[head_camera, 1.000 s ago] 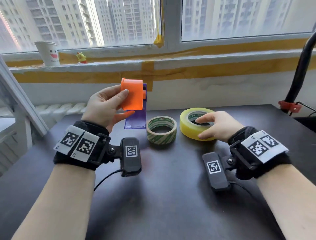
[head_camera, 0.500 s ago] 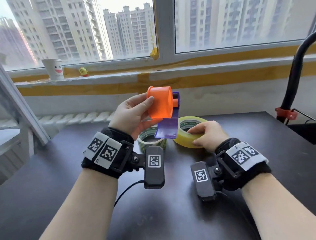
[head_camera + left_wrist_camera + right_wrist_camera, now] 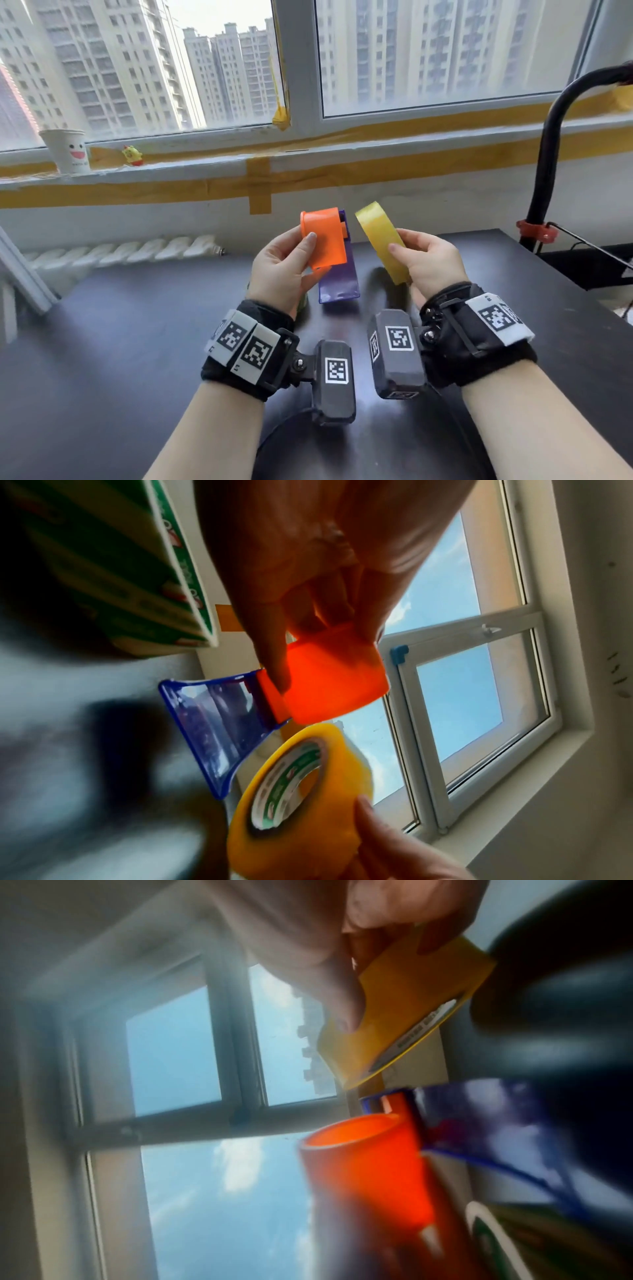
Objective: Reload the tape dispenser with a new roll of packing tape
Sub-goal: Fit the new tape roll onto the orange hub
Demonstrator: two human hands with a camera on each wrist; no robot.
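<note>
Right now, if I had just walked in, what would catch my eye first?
Probably the bright orange plastic drum of the tape dispenser, with its purple transparent blade guard, gripped in the left hand above the dark table. Just right of it, the right hand holds a yellow roll of packing tape on edge, close but apart.

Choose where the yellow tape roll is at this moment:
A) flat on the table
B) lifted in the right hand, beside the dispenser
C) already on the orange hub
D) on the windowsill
B: the right hand holds the yellow tape roll in the air, apart from the dispenser in the left hand.
</note>
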